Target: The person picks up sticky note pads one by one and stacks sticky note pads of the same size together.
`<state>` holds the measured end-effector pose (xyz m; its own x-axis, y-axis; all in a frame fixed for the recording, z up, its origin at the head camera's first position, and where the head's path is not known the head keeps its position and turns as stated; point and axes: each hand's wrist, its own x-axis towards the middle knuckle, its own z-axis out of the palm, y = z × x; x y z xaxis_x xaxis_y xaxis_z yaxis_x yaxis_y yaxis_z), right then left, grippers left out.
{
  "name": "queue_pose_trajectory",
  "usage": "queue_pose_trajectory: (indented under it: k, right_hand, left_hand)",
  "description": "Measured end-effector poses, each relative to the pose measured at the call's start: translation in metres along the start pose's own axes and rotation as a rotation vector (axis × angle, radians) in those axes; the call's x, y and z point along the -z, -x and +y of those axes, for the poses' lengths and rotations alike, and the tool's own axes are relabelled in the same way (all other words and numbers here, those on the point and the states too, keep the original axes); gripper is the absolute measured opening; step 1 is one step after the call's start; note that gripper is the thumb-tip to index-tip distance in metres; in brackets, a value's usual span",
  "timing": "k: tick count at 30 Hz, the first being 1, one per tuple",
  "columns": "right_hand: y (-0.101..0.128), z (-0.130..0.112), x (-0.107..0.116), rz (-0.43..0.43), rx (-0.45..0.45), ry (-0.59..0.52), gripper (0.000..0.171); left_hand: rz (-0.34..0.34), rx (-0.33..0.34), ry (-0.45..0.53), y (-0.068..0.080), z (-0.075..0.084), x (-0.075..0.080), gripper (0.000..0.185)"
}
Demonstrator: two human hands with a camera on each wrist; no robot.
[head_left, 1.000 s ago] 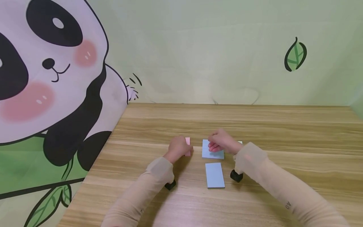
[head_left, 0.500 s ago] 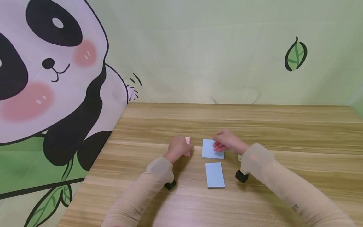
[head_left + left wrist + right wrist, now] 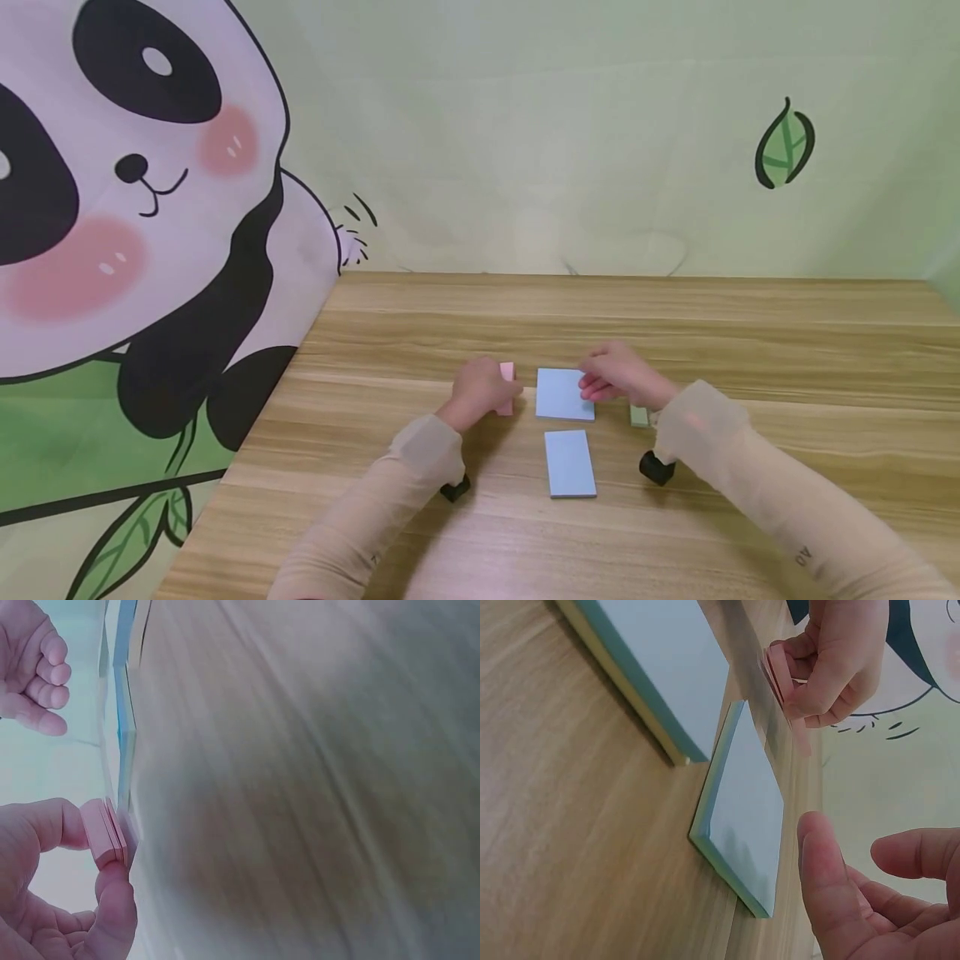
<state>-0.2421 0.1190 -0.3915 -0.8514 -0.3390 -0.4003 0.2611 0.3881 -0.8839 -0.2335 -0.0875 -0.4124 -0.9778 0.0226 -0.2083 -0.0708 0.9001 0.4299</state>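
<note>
My left hand pinches a small pink sticky note pad between thumb and finger. In the left wrist view, the pink pad shows thin separate layers at its edge. Just right of it lies a blue square sticky note pad, flat on the table. My right hand hovers at that pad's right edge, fingers loosely bent. The right wrist view shows a gap between thumb and fingers of the right hand, with nothing held. A blue rectangular sticky note pad lies nearer me.
A small green pad lies under my right wrist, partly hidden by it. The wooden table runs back to a pale green backdrop with a printed panda. Both blue pads have a paler layer underneath.
My right hand has moved right, from over the blue square pad to its right edge, uncovering more of it. My left hand has shifted slightly right with the pink pad.
</note>
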Motion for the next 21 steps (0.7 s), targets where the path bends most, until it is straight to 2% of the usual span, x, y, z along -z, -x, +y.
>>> queue_pose_trajectory:
  k: [7, 16, 21]
  right_hand:
    - [0.003, 0.003, 0.006, -0.007, 0.004, -0.012, 0.03]
    - [0.007, 0.007, 0.012, -0.002, 0.015, -0.019, 0.029]
    - [0.008, 0.009, 0.014, 0.016, 0.002, -0.035, 0.025]
  left_hand:
    - [-0.003, -0.03, -0.039, 0.003, 0.009, 0.0, 0.027]
    - [-0.054, -0.034, -0.042, 0.01, 0.025, -0.001, 0.029]
    - [-0.043, -0.079, -0.09, 0.014, 0.033, -0.002, 0.029]
